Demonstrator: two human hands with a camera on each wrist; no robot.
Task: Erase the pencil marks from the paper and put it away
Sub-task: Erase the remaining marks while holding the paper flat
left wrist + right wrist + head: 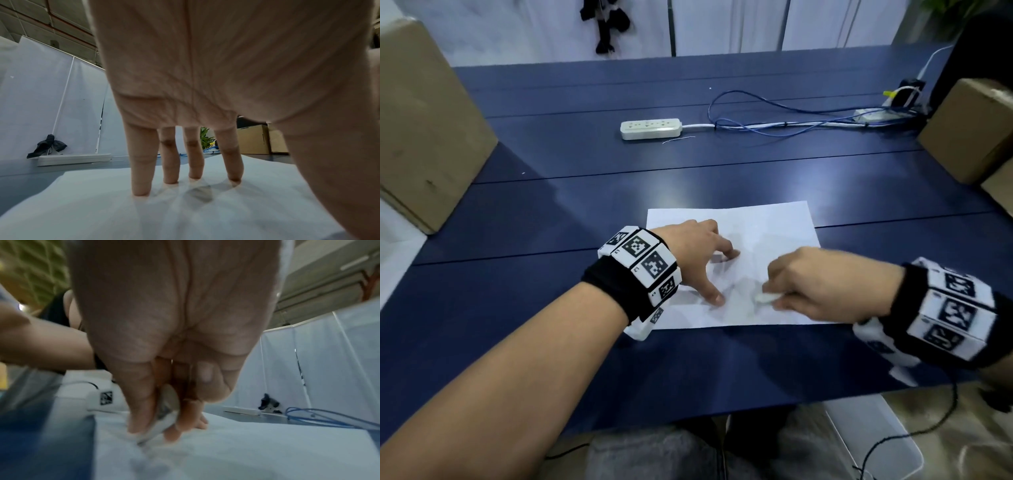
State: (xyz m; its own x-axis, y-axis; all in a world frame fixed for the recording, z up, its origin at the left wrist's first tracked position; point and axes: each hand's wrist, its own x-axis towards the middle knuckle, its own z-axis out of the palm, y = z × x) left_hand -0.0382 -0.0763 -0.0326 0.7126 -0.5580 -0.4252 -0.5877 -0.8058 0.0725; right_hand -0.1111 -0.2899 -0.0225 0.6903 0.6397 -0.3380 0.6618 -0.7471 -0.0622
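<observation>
A white sheet of paper (pixel 763 226) lies flat on the blue table (pixel 585 205), near its front edge. My left hand (pixel 698 253) presses down on the sheet's left part with spread, straight fingers (pixel 141 175). My right hand (pixel 822 284) pinches a small white eraser (pixel 763 297) between thumb and fingers, its tip against the paper (pixel 246 451). In the right wrist view the eraser (pixel 166 418) shows between the thumb and the curled fingers. The right hand is motion-blurred. I cannot make out any pencil marks on the sheet.
A white power strip (pixel 650 129) lies behind the paper, with blue and white cables (pixel 774 120) trailing right to a second strip. Cardboard boxes stand at the left (pixel 424 126) and right (pixel 969 126) table edges. A translucent plastic bin (pixel 873 435) sits on the floor below.
</observation>
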